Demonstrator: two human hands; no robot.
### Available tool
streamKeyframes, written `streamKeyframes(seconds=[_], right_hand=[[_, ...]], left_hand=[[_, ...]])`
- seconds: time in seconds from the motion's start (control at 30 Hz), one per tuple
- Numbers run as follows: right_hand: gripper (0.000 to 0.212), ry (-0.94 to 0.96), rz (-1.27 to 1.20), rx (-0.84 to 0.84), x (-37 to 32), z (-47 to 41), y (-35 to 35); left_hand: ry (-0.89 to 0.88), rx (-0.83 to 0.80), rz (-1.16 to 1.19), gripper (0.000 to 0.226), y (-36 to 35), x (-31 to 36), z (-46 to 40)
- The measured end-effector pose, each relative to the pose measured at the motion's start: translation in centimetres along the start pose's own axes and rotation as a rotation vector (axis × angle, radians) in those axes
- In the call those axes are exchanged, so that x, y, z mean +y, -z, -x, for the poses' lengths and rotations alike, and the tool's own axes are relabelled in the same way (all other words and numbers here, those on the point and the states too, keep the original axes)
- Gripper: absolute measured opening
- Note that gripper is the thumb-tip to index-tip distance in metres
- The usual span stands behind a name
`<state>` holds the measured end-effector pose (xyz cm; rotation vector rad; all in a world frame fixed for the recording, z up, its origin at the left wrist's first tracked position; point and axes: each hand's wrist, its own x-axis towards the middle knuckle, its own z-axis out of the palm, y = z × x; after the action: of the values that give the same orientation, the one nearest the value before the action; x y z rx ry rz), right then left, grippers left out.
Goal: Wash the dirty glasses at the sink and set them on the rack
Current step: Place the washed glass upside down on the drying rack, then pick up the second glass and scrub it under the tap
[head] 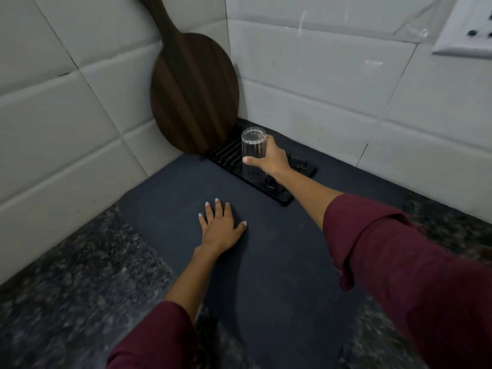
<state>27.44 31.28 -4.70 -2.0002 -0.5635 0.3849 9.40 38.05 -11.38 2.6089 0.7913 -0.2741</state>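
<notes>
- Glass (253,153), clear and ribbed, is held mouth-down with its base up; its rim sits at or just above the black slatted rack (269,187), and contact cannot be told for sure.
- Right hand (274,159) wraps the glass from the side, fingers (249,160) clenched around its middle and not yet released.
- Rack lies in the far corner of the bench (66,288), on a dark mat (266,262), close to where the two tiled walls meet.
- Wooden board (193,94), round with a handle, leans against the left wall, its lower edge resting at the rack's far end, just beside the glass.
- Left hand (221,227) lies flat on the mat nearer the person, palm down, fingers spread and grasping nothing.
- Step in hand looks like the racking stage, with washing done for this glass.
- Next move likely calls for settling the rim level on the slats, then opening the fingers without tipping the glass toward the board.
- Sink and other glasses are out of view.
</notes>
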Motion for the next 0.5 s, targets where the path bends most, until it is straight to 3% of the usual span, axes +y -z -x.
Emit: streamKeyframes(seconds=[0.17,0.37,0.5], right_hand=[[0.090,-0.034,-0.040,-0.014,-1.1,3.3,2.7],[0.054,-0.013,-0.275,0.125,-1.6,14.3,11.8],[0.034,-0.005,-0.355,0.240,0.2,24.2,19.9]], left_hand=[[0.000,-0.004,0.105,0.075,0.8,2.0,1.1],[-0.401,0.240,0.445,0.054,2.7,12.1,7.5],[-0.618,0.253,0.653,0.051,2.6,20.1,13.6]])
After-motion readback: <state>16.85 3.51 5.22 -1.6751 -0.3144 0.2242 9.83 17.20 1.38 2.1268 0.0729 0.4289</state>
